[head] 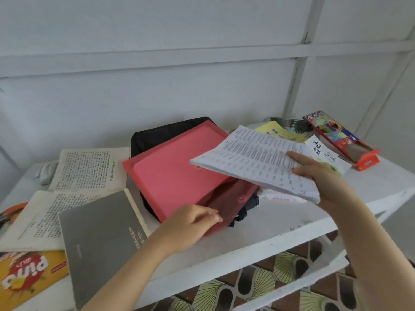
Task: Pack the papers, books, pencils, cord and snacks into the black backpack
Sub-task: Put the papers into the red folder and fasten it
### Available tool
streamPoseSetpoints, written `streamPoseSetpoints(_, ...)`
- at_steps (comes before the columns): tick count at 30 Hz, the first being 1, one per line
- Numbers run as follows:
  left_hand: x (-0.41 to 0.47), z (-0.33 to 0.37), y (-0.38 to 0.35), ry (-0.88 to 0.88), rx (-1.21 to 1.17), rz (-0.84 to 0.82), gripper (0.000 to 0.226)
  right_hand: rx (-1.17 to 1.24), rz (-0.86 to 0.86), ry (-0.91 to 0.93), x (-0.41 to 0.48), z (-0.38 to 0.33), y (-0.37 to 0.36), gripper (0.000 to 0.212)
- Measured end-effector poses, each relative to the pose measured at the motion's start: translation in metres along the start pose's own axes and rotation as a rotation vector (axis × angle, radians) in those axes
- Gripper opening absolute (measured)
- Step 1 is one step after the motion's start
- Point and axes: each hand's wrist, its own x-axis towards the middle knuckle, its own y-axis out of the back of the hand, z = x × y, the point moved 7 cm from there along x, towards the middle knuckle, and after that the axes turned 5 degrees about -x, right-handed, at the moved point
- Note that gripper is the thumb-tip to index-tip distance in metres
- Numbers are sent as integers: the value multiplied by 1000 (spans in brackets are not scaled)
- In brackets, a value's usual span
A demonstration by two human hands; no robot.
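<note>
Centre frame, the right hand point(314, 169) grips a stack of printed papers point(253, 158) above a red folder point(179, 167) lying on the black backpack point(157, 135). The left hand point(190, 225), blurred, touches the folder's open mouth; its grasp is unclear. The stack would best slide in squarely.

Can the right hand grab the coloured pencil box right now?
Probably not yet: the right hand grips the stack of printed papers, so it is full. The pencil box lies uncovered at the table's far right, beyond that hand, so the way looks free once the papers are set down.
</note>
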Motion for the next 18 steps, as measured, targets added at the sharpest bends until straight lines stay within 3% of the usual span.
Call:
streamPoseSetpoints(3, -1, -12, 27, 28, -124, 259, 33, -267, 21, -18, -16, 6, 18, 50)
streamPoseSetpoints(6, -6, -19, 44, -10, -27, 444, 44, -215, -62, -79, -31, 21, 31, 47)
streamPoseSetpoints(9, -3, -27, 43, -31, 135, 412, 32, -203, -105, -143, -43, 33, 38, 52)
streamPoseSetpoints(13, 10, -36, 41, -47, 334, 358, 68, -184, -121, -162, -47, 39, 43, 52)
streamPoseSetpoints(18, 17, -34, 47, -157, 518, 380, 58, -167, -182, -207, -54, 48, 42, 50)
